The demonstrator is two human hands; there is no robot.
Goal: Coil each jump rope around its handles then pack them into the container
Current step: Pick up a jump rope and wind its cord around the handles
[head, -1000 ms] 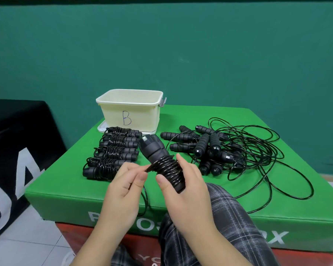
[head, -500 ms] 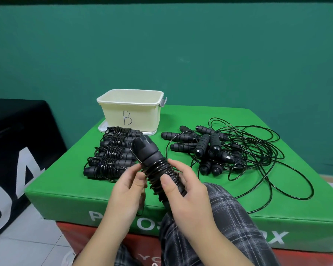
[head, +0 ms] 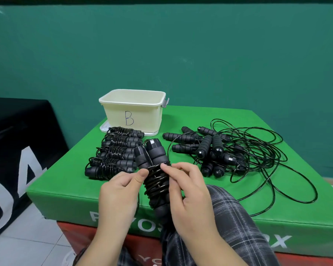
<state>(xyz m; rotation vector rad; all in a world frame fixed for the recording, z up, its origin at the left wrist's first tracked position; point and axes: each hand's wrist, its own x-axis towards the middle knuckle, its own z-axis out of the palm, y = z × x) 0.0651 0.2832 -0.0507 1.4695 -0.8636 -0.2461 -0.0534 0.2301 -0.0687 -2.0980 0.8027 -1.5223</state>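
black coiled jump rope point(head: 156, 175) held upright, cream container point(head: 133, 116) behind

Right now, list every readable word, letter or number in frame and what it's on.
"B": handwritten on the front of the cream plastic container.
"P", "YOS", "X": white lettering on the front edge of the green padded box, its middle hidden by the hands and plaid leg; full word unreadable.
Large white characters on the black panel: cropped, unreadable.
"YC" fragment on the red base: partial.

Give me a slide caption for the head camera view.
Both hands, left hand and right hand, grip a half-coiled jump rope between coiled ropes and uncoiled ropes.
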